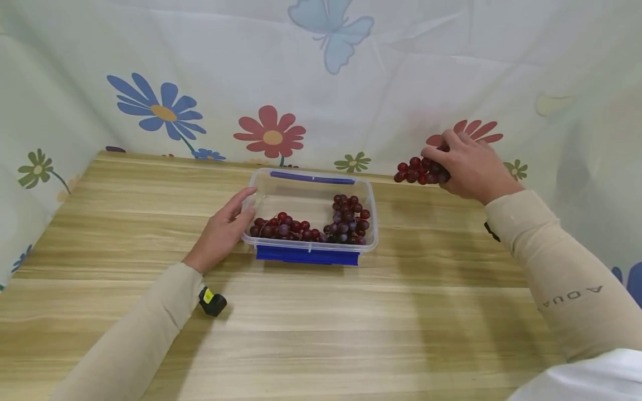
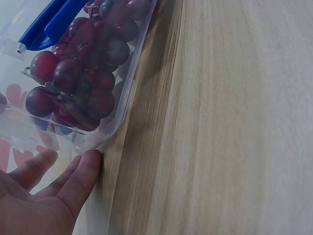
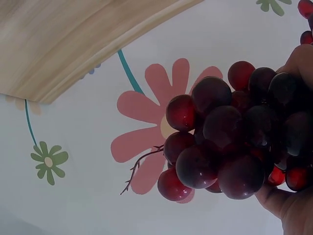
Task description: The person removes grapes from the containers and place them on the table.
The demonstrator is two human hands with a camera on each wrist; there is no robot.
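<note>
A clear plastic container (image 1: 311, 245) with blue clips stands on the table, its top uncovered. Inside lie a bunch of dark red grapes (image 1: 286, 227) along the near left side and another bunch (image 1: 347, 220) on the right. My left hand (image 1: 220, 231) touches the container's left side, its fingers fairly straight at a lower corner in the left wrist view. Above the table's back edge, to the right of the container, my right hand (image 1: 468, 167) grips a third bunch of grapes (image 1: 418, 170). A bare stem end sticks out of that bunch in the right wrist view.
The wood-grain table (image 1: 321, 323) ends at a back edge, against a white curtain (image 1: 225, 61) printed with flowers and a butterfly. Curtain also hangs on the left and right. A blue clip (image 1: 307, 255) hangs down at the container's front.
</note>
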